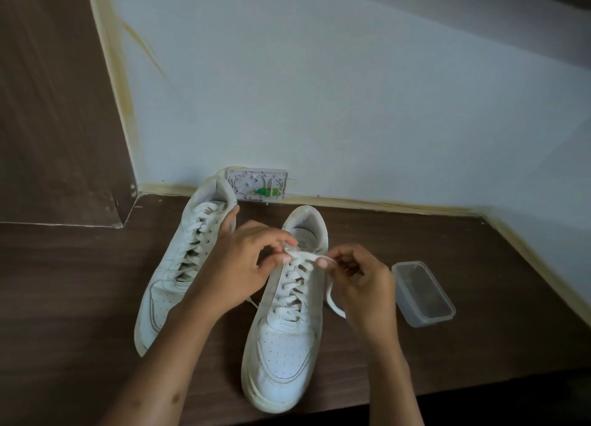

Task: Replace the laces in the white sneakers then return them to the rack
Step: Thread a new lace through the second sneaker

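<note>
I counted two white sneakers on the dark wood counter (479,265): the left sneaker (179,265) and the right sneaker (284,345), toes toward me. My left hand (236,272) and right hand (364,288) each pinched the white lace (307,259) in curled fingers above the right sneaker's tongue. One clear plastic container (422,292) sat just right. One wall box (257,184) stood at the back edge. I noted bare counter at far right and near left.

Dim, soft, slightly blurred picture; wide-angle bending at edges, no glare.
</note>
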The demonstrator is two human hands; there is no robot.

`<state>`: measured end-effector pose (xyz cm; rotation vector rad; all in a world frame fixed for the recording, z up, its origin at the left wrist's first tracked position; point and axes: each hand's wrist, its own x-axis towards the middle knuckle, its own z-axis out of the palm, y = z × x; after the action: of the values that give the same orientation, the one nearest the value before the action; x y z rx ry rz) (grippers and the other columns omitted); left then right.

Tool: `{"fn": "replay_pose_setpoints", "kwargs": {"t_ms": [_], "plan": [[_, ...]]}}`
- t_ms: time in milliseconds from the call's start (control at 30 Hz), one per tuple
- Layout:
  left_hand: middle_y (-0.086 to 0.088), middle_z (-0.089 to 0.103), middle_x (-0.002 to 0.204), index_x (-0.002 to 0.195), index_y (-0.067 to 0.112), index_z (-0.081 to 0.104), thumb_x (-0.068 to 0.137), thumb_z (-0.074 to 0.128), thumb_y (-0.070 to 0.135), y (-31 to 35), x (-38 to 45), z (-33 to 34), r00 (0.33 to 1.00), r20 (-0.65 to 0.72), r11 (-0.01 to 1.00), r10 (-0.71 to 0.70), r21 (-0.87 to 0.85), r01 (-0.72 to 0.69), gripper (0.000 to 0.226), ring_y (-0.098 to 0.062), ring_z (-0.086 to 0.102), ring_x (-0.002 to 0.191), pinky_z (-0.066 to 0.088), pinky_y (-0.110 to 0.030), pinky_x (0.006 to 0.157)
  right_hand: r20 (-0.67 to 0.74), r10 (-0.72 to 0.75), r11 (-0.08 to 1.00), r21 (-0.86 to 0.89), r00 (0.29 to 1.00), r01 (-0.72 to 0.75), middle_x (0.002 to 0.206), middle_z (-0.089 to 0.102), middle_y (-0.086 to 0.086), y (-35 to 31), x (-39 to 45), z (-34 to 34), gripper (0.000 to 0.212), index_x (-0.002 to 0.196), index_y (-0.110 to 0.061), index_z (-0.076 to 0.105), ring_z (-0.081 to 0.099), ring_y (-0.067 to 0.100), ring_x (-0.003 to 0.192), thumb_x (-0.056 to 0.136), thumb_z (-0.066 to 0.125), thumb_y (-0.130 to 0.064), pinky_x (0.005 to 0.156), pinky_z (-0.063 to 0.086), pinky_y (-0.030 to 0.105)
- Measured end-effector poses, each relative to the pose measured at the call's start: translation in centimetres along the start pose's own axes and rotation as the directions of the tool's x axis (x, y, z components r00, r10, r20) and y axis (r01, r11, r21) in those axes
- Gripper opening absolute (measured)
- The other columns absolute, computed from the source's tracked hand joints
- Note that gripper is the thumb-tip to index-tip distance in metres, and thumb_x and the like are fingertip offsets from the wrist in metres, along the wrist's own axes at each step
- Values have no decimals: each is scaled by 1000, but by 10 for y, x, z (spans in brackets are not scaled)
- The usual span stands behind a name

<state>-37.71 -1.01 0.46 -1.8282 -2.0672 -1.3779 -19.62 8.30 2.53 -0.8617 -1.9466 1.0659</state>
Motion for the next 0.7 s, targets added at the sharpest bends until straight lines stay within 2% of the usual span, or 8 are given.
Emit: {"fn": "replay_pose_setpoints", "kwargs": {"t_ms": [67, 167, 267, 400, 467, 533, 600, 700], "plan": [[25, 57, 78, 101, 37, 65, 88, 61, 40, -2, 3, -1, 996, -85, 999, 18, 49, -14, 14, 5, 54, 89, 13, -38, 119, -81, -50, 998, -41, 995, 47, 78, 69, -11, -3, 0, 5, 6, 84, -22, 72, 64, 6, 72, 84, 76, -18, 62, 46, 13], [15, 64, 82, 91, 27, 72, 89, 65, 27, -3, 6, 3, 987, -160, 982, 17, 190, 14, 7, -8, 57, 87, 22, -42, 115, -163, -105, 989, -121, 981, 85, 81, 67, -12, -1, 1, 8, 13, 84, -25, 69, 63, 4, 76, 86, 72, -12, 63, 45, 11], [9, 65, 79, 84, 22, 72, 83, 73, 10, -7, 4, 5, 986, -161, 966, -35, 247, 75, 12, -17, 60, 84, 27, -47, 111, -219, -90, 985, -165, 972, 55, 80, 65, -9, 8, 4, 1, 26, 79, -29, 66, 61, 7, 72, 87, 70, -4, 59, 43, 12], [9, 65, 78, 81, 21, 71, 83, 72, 4, -14, 4, 4, 989, -120, 963, -84, 247, 111, 16, -19, 59, 82, 31, -51, 110, -216, -60, 969, -248, 975, 5, 82, 64, -14, 14, 4, -8, 34, 79, -31, 65, 63, 6, 81, 86, 69, 2, 68, 43, 7], [10, 65, 80, 84, 22, 72, 85, 70, 6, -15, 4, 2, 993, -58, 964, -107, 239, 118, 16, -16, 54, 85, 33, -46, 108, -176, -24, 966, -258, 984, -22, 82, 64, -15, 15, 4, -9, 34, 80, -31, 66, 62, 4, 82, 86, 67, 3, 69, 44, 7], [14, 62, 83, 89, 27, 73, 89, 66, 11, -15, 2, -3, 988, 63, 973, -145, 190, 131, 17, -11, 45, 91, 36, -34, 96, -131, 45, 967, -245, 990, -76, 82, 66, -14, 16, 4, -13, 30, 81, -28, 67, 62, -3, 81, 87, 67, 1, 67, 45, 6], [19, 57, 83, 90, 34, 71, 94, 61, 15, -14, -1, -9, 962, 209, 980, -176, 125, 152, 22, -6, 38, 92, 33, -26, 86, -61, 125, 960, -243, 990, -136, 81, 68, -12, 18, 4, -19, 22, 83, -25, 69, 60, -9, 76, 90, 67, -4, 62, 44, 6], [17, 58, 82, 84, 45, 66, 95, 59, 21, -10, -3, -20, 904, 376, 975, -204, -1, 220, 27, 1, 42, 91, 36, -24, 82, 33, 166, 955, -255, 986, -152, 81, 69, -8, 18, 4, -26, 18, 83, -24, 71, 60, -7, 71, 91, 66, -9, 60, 43, 8]]}}
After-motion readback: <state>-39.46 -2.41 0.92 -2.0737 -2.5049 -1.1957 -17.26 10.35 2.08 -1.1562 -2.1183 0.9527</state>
